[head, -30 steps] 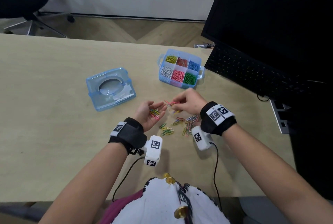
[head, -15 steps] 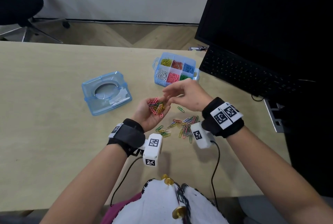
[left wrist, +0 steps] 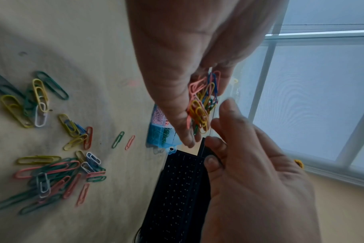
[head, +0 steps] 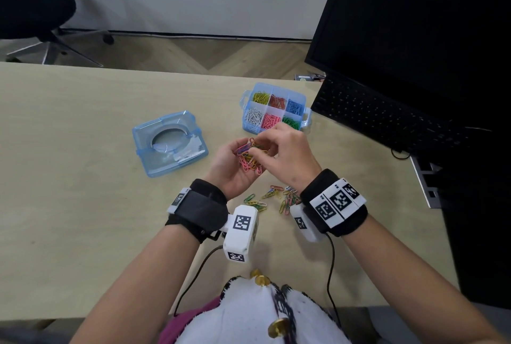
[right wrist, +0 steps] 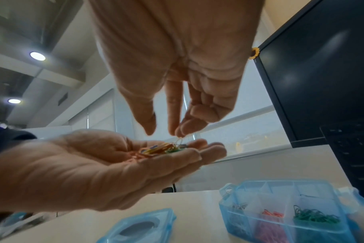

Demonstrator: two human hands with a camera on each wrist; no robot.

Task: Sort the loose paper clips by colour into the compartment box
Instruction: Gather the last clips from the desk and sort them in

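Observation:
My left hand (head: 229, 166) is palm up above the table, fingers cupped round a handful of mixed-colour paper clips (head: 250, 158). My right hand (head: 290, 155) hovers over that palm with curled fingers. In the right wrist view its index and middle fingertips (right wrist: 178, 131) hold the end of a pale clip (right wrist: 179, 140) that stands up from the handful (right wrist: 158, 150); the thumb is apart. More loose clips (head: 276, 197) lie on the table under my wrists. The blue compartment box (head: 302, 100), open, stands just beyond my hands with sorted clips in each compartment.
The box's blue lid (head: 143, 147) lies to the left of my hands. A black keyboard (head: 373, 114) and monitor (head: 414, 25) stand at the right, close to the box. An office chair (head: 36, 6) is beyond the table's far edge.
The right hand has left the clips on the table and come over the left palm. Both hands have risen and moved toward the box, and the handful in the palm has grown.

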